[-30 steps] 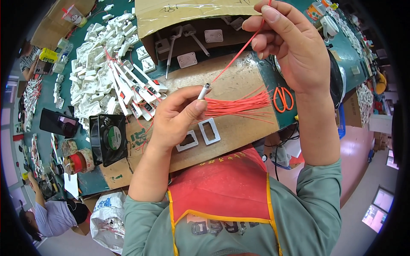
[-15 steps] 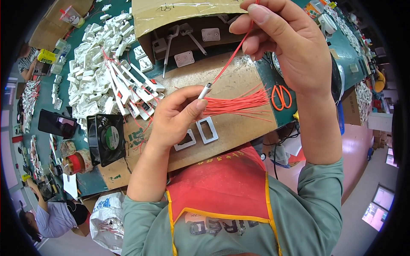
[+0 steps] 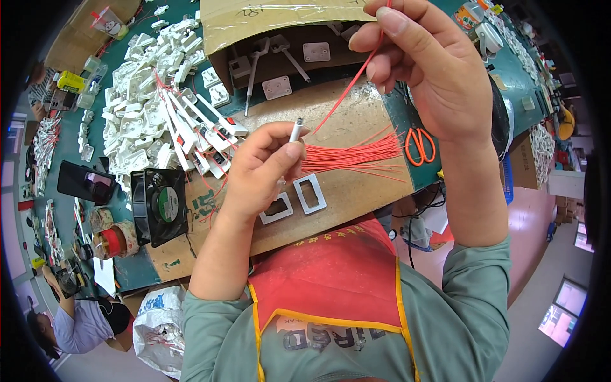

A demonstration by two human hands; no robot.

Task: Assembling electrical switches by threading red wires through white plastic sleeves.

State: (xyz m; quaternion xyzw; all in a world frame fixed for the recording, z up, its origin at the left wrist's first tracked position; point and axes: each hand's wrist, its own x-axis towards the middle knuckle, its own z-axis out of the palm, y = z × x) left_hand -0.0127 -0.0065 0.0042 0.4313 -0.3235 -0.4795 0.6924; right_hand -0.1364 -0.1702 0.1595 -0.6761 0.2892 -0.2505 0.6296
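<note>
My left hand (image 3: pixel 254 169) pinches a slim white plastic tube (image 3: pixel 296 132) with a dark, metallic-looking tip between thumb and fingers; the rest of it is hidden in the palm. Raised at the upper right, my right hand (image 3: pixel 439 79) grips a single red wire (image 3: pixel 345 91) between thumb and forefinger. The wire slants down to the left, its lower part beside the tube near my left fingers. Whether it joins the tube I cannot tell. Behind my left hand lies a bundle of red wires (image 3: pixel 356 153). Two white rectangular frames (image 3: pixel 310 194) lie below it.
An open cardboard box (image 3: pixel 280 28) with white parts stands at the back. White plastic housings (image 3: pixel 137 121) are heaped at left, beside wired white pieces (image 3: pixel 191 130). A black fan (image 3: pixel 159 207) stands nearer me. Orange-handled scissors (image 3: pixel 419 147) lie right of the wires. A co-worker (image 3: pixel 83 325) sits far left.
The white tube has tipped more upright and shifted slightly left. The red wire's lower part, at the tube's tip before, now shows to the right of it. My right hand has barely moved.
</note>
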